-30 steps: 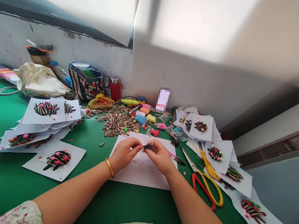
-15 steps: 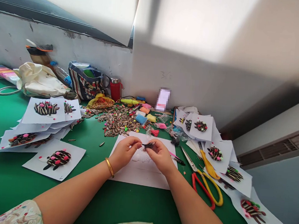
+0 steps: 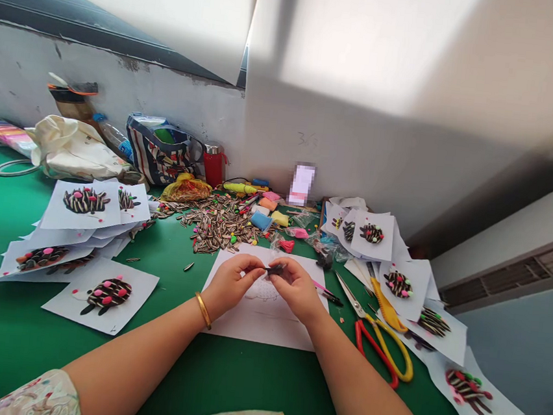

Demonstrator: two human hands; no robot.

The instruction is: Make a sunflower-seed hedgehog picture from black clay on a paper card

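Note:
My left hand (image 3: 234,285) and my right hand (image 3: 295,289) meet over a white sheet (image 3: 260,326) that bears a faint outline drawing. Between them is a small piece of black material (image 3: 274,269). The fingertips of both hands pinch it, the right hand covering more of it. Its far side is hidden by the fingers. Beyond the sheet lies a heap of striped seeds (image 3: 216,224) with small coloured balls among them. A pink pen (image 3: 329,294) rests by the right hand.
Stacked cards with seed figures stand at the left (image 3: 81,205) and right (image 3: 399,284). Scissors with red and yellow handles (image 3: 372,331) lie right of the sheet. Coloured clay packets (image 3: 261,220), a red bottle (image 3: 213,165) and a striped bag (image 3: 157,150) are at the back.
My left fingertips have moved slightly right, closer to my right hand, and less of the black piece shows between them. The things on the table have not moved.

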